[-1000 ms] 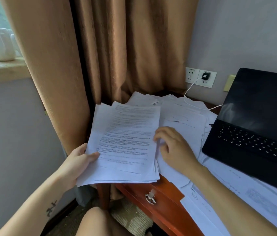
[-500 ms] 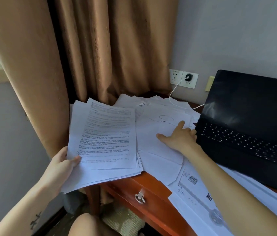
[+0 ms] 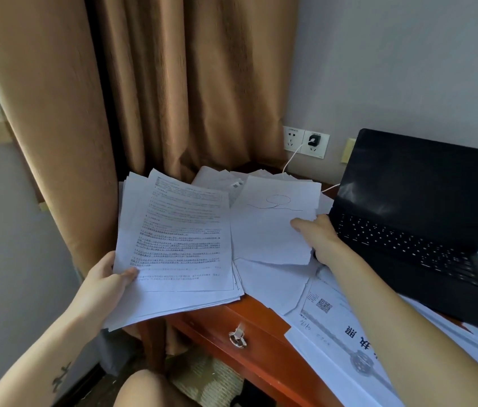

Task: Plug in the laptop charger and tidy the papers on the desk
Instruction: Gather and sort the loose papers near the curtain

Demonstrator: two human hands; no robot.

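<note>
Papers cover the left part of the wooden desk (image 3: 261, 315), beside an open black laptop (image 3: 408, 207) on the right. The left hand (image 3: 105, 283) grips a thick stack of printed papers (image 3: 179, 236) at its near left corner, thumb on top, and holds it over the desk's near left edge. A second ago the right hand (image 3: 320, 239) lay flat just beside that stack. It has since reached right and farther in, to a loose scribbled sheet (image 3: 273, 218) against the laptop's left edge. Its thumb lies on top and its fingers are out of sight under the sheet's right edge, which reads as a pinch. This sheet is probably the next to join the stack. More loose sheets (image 3: 334, 342) wait at the near right. The charger (image 3: 314, 140) already sits in the wall socket (image 3: 318, 152) at the far side.
</note>
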